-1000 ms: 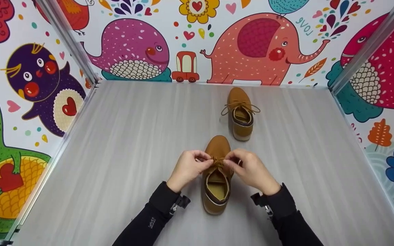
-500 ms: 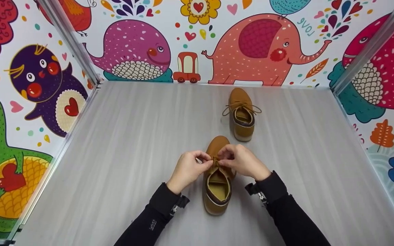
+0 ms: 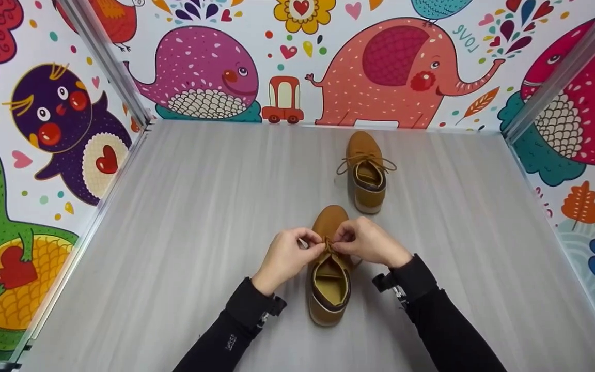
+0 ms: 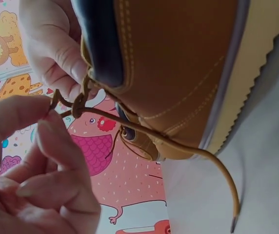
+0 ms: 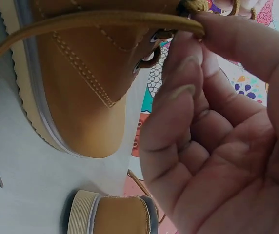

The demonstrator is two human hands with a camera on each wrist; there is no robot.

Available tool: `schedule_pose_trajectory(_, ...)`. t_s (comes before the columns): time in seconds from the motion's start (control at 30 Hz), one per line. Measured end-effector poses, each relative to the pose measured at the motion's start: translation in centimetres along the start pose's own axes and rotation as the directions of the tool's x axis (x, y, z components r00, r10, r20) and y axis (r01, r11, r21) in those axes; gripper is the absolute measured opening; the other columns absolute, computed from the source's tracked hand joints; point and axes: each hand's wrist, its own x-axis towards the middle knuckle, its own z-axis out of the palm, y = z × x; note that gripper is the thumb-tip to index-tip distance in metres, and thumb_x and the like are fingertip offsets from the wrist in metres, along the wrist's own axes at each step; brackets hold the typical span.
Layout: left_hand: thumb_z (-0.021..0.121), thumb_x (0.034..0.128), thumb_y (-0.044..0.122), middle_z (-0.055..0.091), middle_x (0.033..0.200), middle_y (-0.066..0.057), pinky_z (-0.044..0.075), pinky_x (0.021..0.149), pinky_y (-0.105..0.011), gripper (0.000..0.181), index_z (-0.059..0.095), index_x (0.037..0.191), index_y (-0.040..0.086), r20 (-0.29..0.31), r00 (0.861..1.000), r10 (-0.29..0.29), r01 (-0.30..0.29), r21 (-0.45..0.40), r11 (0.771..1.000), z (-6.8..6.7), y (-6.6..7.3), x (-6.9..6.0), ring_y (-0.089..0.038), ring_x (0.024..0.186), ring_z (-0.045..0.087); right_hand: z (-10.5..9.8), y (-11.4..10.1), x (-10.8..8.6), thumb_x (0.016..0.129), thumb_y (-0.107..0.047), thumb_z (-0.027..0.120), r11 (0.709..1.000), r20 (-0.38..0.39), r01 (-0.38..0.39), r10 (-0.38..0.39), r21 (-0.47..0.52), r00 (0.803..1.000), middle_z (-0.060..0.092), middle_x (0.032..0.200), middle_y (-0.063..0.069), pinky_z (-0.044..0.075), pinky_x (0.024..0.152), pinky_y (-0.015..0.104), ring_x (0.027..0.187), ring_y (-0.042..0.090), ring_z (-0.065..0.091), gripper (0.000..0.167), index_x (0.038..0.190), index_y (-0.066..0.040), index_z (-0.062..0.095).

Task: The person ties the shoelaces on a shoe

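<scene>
A tan lace-up shoe (image 3: 330, 218) stands on the floor between the hands, toe pointing away. The left hand (image 3: 283, 257) pinches a piece of its brown shoelace (image 4: 139, 127) between thumb and index finger, close to the knot. From the other side the right hand (image 3: 370, 243) pinches the lace near the same knot, its other fingers curled. A loose lace end with a metal tip hangs down the shoe's side in each wrist view. Part of the knot is hidden by the fingertips in the head view.
A second tan shoe (image 3: 367, 173), its laces tied in a bow, stands farther forward and slightly right. The grey floor (image 3: 215, 196) is bounded by walls printed with cartoon animals, and metal posts (image 3: 116, 67) stand at the corners.
The right hand has moved left and inward over the shoe, close to the left fingertips. The left hand has stayed nearly in place, and both shoes have kept their positions.
</scene>
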Motion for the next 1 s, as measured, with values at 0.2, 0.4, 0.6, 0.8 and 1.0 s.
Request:
schedule_pose_trajectory(0.2,0.076,0.0873,0.013,0.065,0.077,0.006,0.047,0.062,-0.023,0.006,0.072,0.086,0.008,0.043,0.998,0.044,-0.044,-0.007,0.999,0.8,0.4,-0.4,-0.009,0.068,0.058,1.3,-0.4,-0.6,0.084,-0.005,0.074,1.0,-0.175,-0.017,0.013,-0.024,0.984,0.064,0.072,-0.004,0.048,0.057,0.024,0.063,0.008,0.057,0.006,0.083,-0.008,0.069)
schedule_pose_trajectory(0.4,0.076,0.0893,0.02,0.067,0.083,0.005,0.048,0.065,-0.024,0.01,0.076,0.088,0.009,0.041,0.992,0.122,-0.124,0.052,0.991,1.1,0.3,-0.4,-0.007,0.072,0.057,2.7,-0.3,-1.3,0.082,-0.007,0.078,0.997,-0.362,-0.033,0.005,-0.071,0.932,0.063,0.07,-0.008,0.048,0.057,0.024,0.062,0.006,0.057,0.012,0.079,-0.013,0.068)
schedule_pose_trajectory(0.6,0.068,0.0951,0.034,0.068,0.073,0.004,0.047,0.057,-0.027,0.03,0.077,0.081,0.009,-0.152,0.979,0.139,-0.125,0.103,0.987,0.4,0.2,0.7,-0.011,0.063,0.059,3.4,-0.1,-1.7,0.08,-0.005,0.081,0.997,-0.439,0.007,-0.039,-0.074,0.898,0.063,0.071,-0.008,0.049,0.057,0.025,0.063,0.006,0.057,0.016,0.077,-0.013,0.067)
schedule_pose_trajectory(0.8,0.066,0.0962,0.036,0.065,0.074,0.004,0.046,0.057,-0.027,0.03,0.075,0.086,0.009,0.009,0.999,-0.047,0.046,0.094,0.995,-0.5,-0.3,3.1,-0.012,0.063,0.057,3.6,0.5,-1.7,0.075,0.003,0.083,0.944,-0.47,0.225,-0.317,-0.242,0.824,0.067,0.074,-0.002,0.052,0.059,0.024,0.065,0.009,0.062,0.019,0.078,-0.01,0.068)
schedule_pose_trajectory(1.0,0.069,0.0948,0.027,0.07,0.083,0.002,0.048,0.067,-0.027,0.02,0.077,0.092,0.009,0.34,0.926,-0.162,0.163,0.024,0.986,-0.8,-0.7,4.0,-0.018,0.078,0.062,3.7,1.4,-1.6,0.069,0.008,0.086,0.824,-0.425,0.407,-0.556,-0.393,0.714,0.067,0.08,0.001,0.054,0.066,0.021,0.073,0.014,0.065,0.025,0.083,-0.006,0.071)
